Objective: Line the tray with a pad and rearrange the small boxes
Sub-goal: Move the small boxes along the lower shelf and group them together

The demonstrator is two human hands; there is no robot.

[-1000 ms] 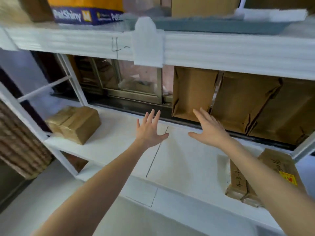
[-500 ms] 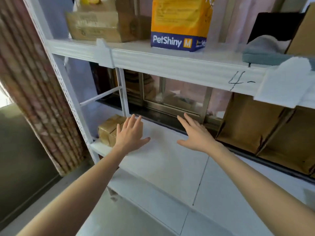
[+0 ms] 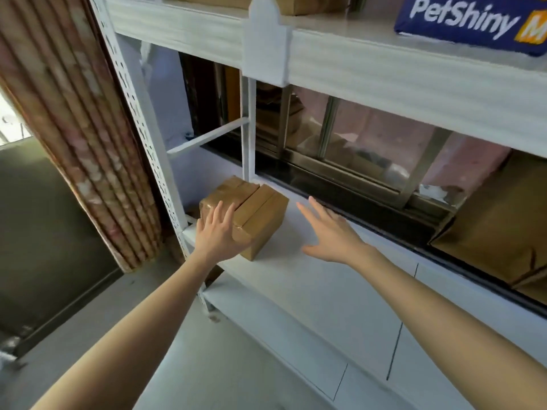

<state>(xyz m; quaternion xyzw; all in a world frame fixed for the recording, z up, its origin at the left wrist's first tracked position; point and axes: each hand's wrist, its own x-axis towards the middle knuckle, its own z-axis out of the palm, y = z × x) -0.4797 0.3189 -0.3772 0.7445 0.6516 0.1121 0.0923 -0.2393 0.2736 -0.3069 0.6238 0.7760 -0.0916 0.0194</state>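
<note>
Two small taped cardboard boxes [image 3: 260, 214] sit side by side at the left end of the white shelf board [image 3: 325, 291]. My left hand [image 3: 219, 232] lies flat with spread fingers against the near left face of the boxes, touching them without gripping. My right hand [image 3: 331, 235] hovers open just right of the boxes, over the bare shelf, fingers apart and pointing at the back edge. I see no tray or pad.
The white perforated rack post [image 3: 148, 137] stands left of the boxes, a patterned curtain [image 3: 74, 128] beyond it. An upper shelf [image 3: 414, 78] carries a PetShiny bag [image 3: 473, 22]. Large brown cartons [image 3: 497, 220] stand at the right behind the shelf, before a window frame [image 3: 370, 173].
The view has swung left along the shelf. Both hands have moved left with it; my left hand now touches the small boxes and my right hand has drawn close beside them.
</note>
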